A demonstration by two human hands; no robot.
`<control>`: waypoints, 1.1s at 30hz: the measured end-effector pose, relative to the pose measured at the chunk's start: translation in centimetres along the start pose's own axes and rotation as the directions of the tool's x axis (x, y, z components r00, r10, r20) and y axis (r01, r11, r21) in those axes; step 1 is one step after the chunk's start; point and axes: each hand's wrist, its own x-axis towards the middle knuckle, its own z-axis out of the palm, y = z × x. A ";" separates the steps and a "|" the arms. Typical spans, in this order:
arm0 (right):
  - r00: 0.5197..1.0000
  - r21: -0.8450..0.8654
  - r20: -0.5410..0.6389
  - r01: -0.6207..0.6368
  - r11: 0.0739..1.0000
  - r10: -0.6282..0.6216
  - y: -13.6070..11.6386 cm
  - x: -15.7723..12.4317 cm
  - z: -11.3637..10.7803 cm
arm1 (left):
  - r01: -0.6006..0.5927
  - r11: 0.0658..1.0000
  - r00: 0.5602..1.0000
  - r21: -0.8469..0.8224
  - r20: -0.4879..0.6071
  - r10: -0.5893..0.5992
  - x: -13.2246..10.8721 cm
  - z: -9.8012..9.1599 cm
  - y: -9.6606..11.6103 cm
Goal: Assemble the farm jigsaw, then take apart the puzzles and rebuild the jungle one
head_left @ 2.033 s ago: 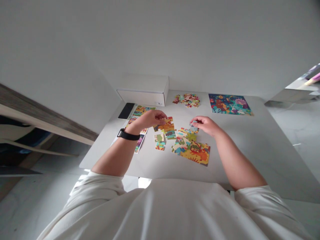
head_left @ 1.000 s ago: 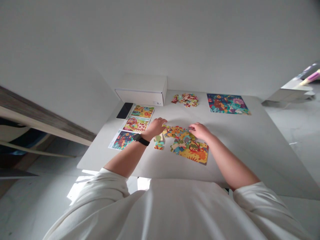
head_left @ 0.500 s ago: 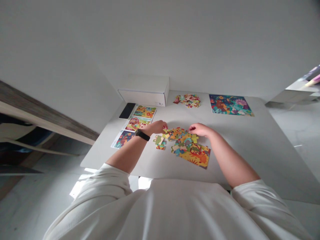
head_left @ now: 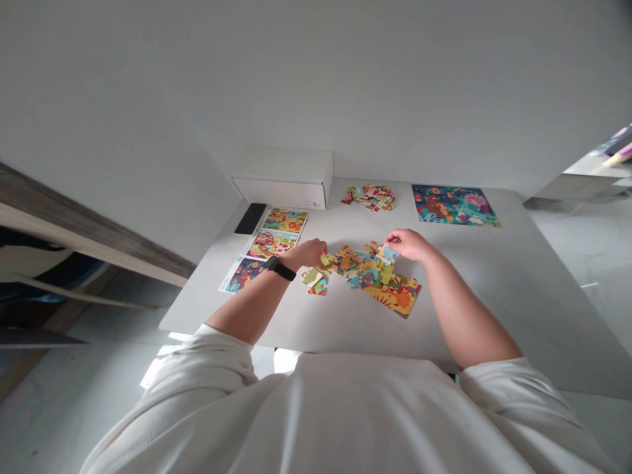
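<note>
A partly joined colourful puzzle (head_left: 380, 280) lies on the white table (head_left: 494, 289) in front of me. My left hand (head_left: 310, 253), with a black watch on the wrist, is curled and its fingertips pinch the puzzle's far left edge. My right hand (head_left: 409, 243) is closed on the puzzle's far right corner, lifting it slightly off the table. A small separate cluster of pieces (head_left: 315, 280) rests just below my left hand.
A white box (head_left: 286, 178) stands at the back. Beside it are a loose pile of pieces (head_left: 370, 197) and a finished blue puzzle (head_left: 453, 205). A strip of picture cards (head_left: 266, 245) and a black phone (head_left: 249, 218) lie at the left.
My left hand carried a joined section across and set it against the main puzzle. Both hands then pressed on it, and now the right hand raises the far right corner.
</note>
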 end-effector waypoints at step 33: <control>0.988 -0.031 0.064 -0.140 0.990 0.142 -0.7 4.4 3.3 | -0.390 0.918 0.864 -0.074 -0.374 0.337 -2.9 4.2 9.2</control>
